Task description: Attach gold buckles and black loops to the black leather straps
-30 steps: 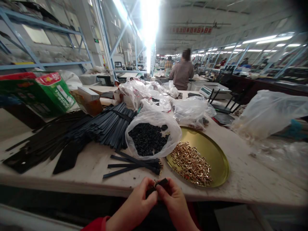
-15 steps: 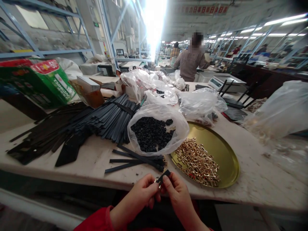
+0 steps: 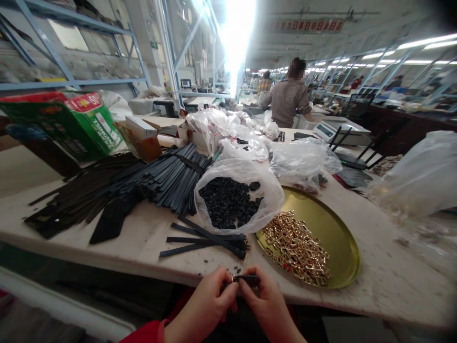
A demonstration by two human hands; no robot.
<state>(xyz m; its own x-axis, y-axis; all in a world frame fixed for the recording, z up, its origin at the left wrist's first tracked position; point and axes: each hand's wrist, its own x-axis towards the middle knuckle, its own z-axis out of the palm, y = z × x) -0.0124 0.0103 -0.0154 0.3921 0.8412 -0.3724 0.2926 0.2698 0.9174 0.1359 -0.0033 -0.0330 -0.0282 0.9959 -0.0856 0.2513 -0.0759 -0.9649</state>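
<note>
At the table's front edge, my left hand (image 3: 216,294) pinches a small gold buckle (image 3: 233,278). Thumb and fingers of my right hand (image 3: 263,291) are closed on the black strap (image 3: 250,278) joined to it, close beside the left; the strap shows mostly edge-on, and its rest is hidden. Just beyond lie several black straps (image 3: 189,241) with gold metal at their right ends. Behind these, a clear plastic bag (image 3: 276,197) stands open, holding many small black loops (image 3: 228,202). A heap of gold buckles (image 3: 298,250) rests on the gold tray (image 3: 344,238) to the right.
Bundled black straps (image 3: 171,178) and darker strips (image 3: 82,190) cover the left side. Behind are a green carton (image 3: 96,126), plastic bags (image 3: 303,159) and a scale (image 3: 342,128). Another bag (image 3: 421,166) stands at right. A person (image 3: 288,100) is farther back.
The view has shifted slightly, so the table appears lower and farther right. Between my hands the strap has turned from its flat face to nearly edge-on. Both hands keep their hold.
</note>
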